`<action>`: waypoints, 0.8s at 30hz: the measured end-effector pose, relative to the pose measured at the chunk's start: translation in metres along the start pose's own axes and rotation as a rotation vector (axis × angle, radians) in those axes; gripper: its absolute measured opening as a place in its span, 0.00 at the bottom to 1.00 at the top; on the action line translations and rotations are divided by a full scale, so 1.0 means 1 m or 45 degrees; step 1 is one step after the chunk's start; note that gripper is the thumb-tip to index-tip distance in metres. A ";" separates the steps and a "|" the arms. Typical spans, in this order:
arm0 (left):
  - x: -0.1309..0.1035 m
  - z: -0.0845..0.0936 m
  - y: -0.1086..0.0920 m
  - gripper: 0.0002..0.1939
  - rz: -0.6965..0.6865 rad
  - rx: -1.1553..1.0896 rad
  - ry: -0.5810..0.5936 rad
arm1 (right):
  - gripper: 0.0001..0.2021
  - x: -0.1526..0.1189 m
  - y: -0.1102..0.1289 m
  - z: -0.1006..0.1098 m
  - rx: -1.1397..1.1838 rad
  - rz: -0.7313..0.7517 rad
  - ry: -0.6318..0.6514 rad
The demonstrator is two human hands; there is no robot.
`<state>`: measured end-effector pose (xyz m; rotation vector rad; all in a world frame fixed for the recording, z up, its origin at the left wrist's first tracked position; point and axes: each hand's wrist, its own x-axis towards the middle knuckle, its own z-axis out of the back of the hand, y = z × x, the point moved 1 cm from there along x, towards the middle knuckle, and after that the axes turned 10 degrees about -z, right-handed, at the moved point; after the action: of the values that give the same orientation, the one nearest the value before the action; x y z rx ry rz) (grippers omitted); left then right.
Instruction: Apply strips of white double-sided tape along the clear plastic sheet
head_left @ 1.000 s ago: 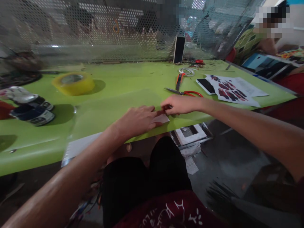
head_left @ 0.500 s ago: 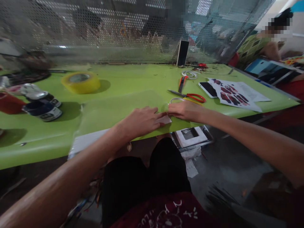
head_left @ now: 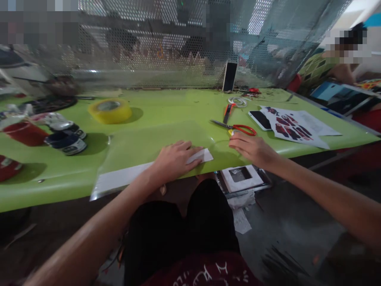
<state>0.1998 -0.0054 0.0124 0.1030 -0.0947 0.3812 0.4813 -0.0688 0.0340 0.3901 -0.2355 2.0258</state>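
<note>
My left hand [head_left: 176, 160] lies flat with fingers extended, pressing on a white paper strip [head_left: 122, 177] along the near edge of a clear plastic sheet [head_left: 154, 139]. The strip's right end sticks out past my fingertips. To the right, my right hand [head_left: 253, 151] is curled with its fingertips together, just in front of red-handled scissors [head_left: 244, 129]. A small yellow and white bit shows at those fingertips; the rest of it is hidden. Behind the scissors lies an orange and black cutter knife [head_left: 228, 113].
A yellow tape roll [head_left: 110, 111] and paint jars [head_left: 66, 143] stand at left. At right are a phone [head_left: 260, 120] and printed paper sheets [head_left: 293, 125]. Another phone [head_left: 230, 76] leans against the perforated metal screen [head_left: 172, 51]. A person [head_left: 318, 65] sits at far right.
My right hand has moved right, away from the strip's end and my left hand, towards the scissors. My left hand has stayed on the strip. The camera view has shifted slightly.
</note>
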 end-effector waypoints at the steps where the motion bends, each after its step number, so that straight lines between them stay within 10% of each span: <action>1: -0.001 -0.002 -0.001 0.27 0.034 -0.004 -0.013 | 0.13 -0.004 0.000 0.002 0.059 -0.062 -0.078; 7: 0.008 0.002 -0.012 0.28 0.088 0.006 -0.023 | 0.07 -0.019 0.007 -0.010 0.708 -0.697 -0.292; 11: -0.002 0.012 -0.039 0.25 0.179 0.028 -0.088 | 0.08 -0.023 0.010 -0.023 0.742 -0.774 -0.409; 17: -0.090 -0.007 -0.070 0.28 0.298 0.010 -0.378 | 0.08 -0.026 0.009 -0.037 0.609 -0.750 -0.746; 24: -0.171 -0.024 -0.021 0.28 0.596 0.083 -0.327 | 0.06 -0.026 0.009 -0.045 0.513 -0.728 -0.939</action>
<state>0.0511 -0.0843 -0.0320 0.1952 -0.3634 0.8378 0.4767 -0.0791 -0.0173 1.3006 -0.1345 1.2868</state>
